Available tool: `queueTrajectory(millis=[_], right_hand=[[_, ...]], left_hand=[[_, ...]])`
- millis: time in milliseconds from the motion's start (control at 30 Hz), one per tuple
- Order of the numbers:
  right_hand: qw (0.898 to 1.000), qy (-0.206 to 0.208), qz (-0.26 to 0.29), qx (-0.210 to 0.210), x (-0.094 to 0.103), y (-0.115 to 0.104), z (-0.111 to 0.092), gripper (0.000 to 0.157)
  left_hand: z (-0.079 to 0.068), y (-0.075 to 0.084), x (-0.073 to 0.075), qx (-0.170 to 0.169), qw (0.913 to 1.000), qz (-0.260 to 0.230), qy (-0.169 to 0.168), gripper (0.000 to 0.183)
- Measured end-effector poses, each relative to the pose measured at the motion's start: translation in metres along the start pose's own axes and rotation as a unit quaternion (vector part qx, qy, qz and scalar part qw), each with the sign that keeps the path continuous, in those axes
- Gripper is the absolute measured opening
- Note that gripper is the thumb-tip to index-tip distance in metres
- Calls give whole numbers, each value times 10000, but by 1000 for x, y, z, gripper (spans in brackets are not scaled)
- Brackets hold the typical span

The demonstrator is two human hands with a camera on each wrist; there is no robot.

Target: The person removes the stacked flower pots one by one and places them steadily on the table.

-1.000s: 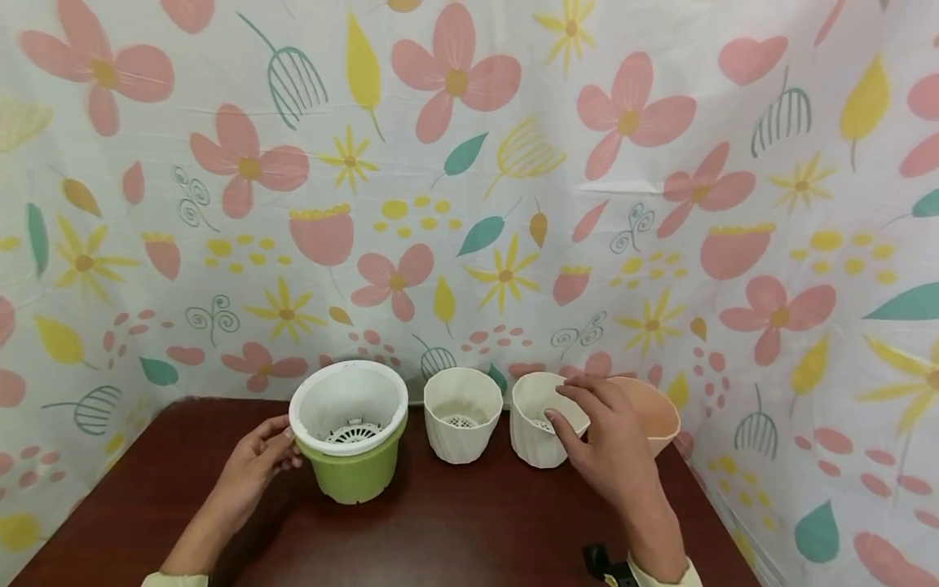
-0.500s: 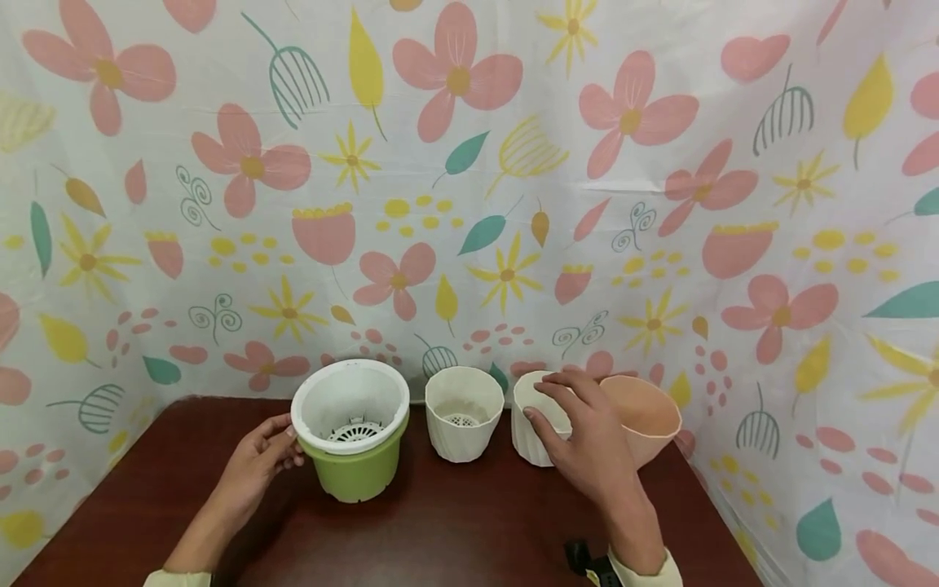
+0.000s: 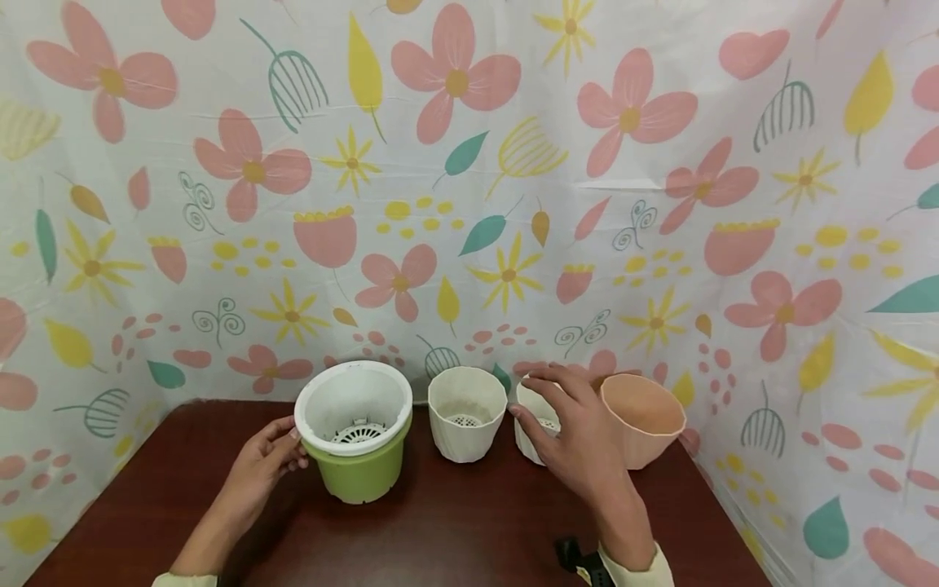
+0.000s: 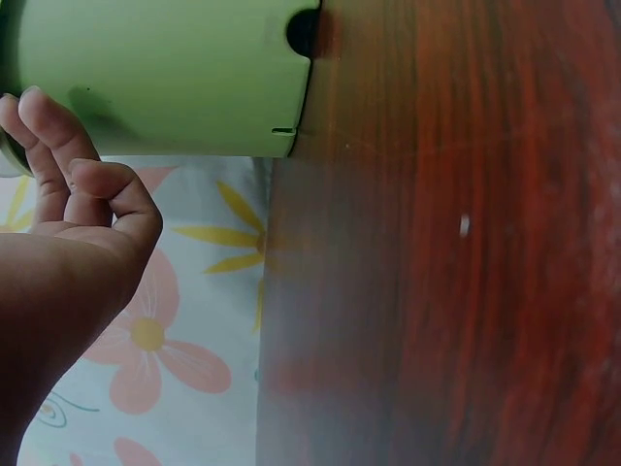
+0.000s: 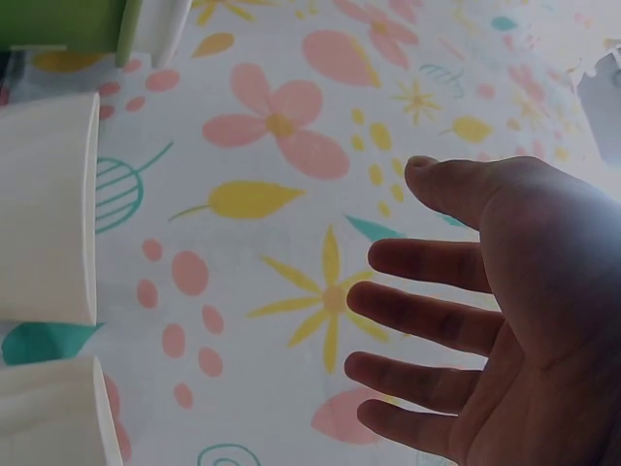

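In the head view, a white slotted inner pot sits inside a green flowerpot at the table's left. My left hand pinches the white rim at its left side; in the left wrist view, the other fingers are loosely curled beside the green wall. Two ribbed cream flowerpots, one in the middle and one to its right, have perforated bottoms. My right hand hovers over the right cream pot, partly hiding it. Its fingers are spread and relaxed, holding nothing, as the right wrist view confirms.
A peach flowerpot stands at the right end of the row, partly behind my right hand. The dark red-brown table meets floral-patterned sheeting at the back and sides. A black strap device is on my right wrist.
My right hand has shifted left, off the peach pot and over the right cream pot, uncovering more of the peach one. The left hand stays at the white rim.
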State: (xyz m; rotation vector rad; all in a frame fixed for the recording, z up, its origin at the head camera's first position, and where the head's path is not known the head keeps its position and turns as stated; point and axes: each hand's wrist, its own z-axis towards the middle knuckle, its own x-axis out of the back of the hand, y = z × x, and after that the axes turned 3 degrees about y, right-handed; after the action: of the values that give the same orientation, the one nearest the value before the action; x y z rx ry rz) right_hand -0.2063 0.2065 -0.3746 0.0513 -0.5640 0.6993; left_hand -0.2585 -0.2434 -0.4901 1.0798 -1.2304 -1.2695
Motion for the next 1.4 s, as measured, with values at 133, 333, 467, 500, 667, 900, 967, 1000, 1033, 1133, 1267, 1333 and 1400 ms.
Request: queueTrajectory(millis=[133, 333, 467, 500, 667, 900, 967, 1000, 1033, 1133, 1267, 1333, 1400], right_hand=[[10000, 49, -29, 79, -3, -4, 4, 36], [9993, -6, 372, -6, -9, -12, 6, 34], [9986, 42, 522, 21, -14, -17, 8, 34], [9985, 60, 538, 45, -15, -18, 8, 34], [9980, -88, 631, -41, -20, -24, 10, 35], [9974, -159, 702, -8, -28, -31, 13, 37], [9969, -115, 774, 58, -30, -33, 15, 37], [9966, -112, 810, 75, -32, -34, 15, 37], [9963, -124, 843, 83, -33, -35, 15, 37], [9958, -191, 886, 97, -35, -39, 16, 37], [9954, -275, 917, 60, -38, -44, 17, 37], [9951, -283, 947, 49, -40, -46, 18, 37], [9949, -279, 967, 78, -42, -48, 18, 37]], left_hand=[[0, 1, -1, -47, 10000, -4, 7, 57], [-1, 0, 0, -146, 9999, 21, -54, 53], [-2, 0, 1, -152, 9998, -14, -93, 53], [-2, 0, 1, -153, 9998, -17, -102, 53], [-3, 1, 2, -153, 9998, -23, -109, 53], [-1, 1, 1, -108, 9999, -11, -88, 55], [-1, 1, 0, -115, 9999, -24, -88, 55], [-1, 1, 0, -122, 9999, -33, -89, 55], [-1, 1, 0, -137, 9999, -33, -90, 55], [-1, 0, 1, -160, 9998, -53, -96, 54], [-2, 0, 1, -161, 9998, -23, -87, 54], [-1, 0, 1, -139, 9999, 0, -58, 54], [-1, 0, 1, -110, 9999, 22, -30, 54]])
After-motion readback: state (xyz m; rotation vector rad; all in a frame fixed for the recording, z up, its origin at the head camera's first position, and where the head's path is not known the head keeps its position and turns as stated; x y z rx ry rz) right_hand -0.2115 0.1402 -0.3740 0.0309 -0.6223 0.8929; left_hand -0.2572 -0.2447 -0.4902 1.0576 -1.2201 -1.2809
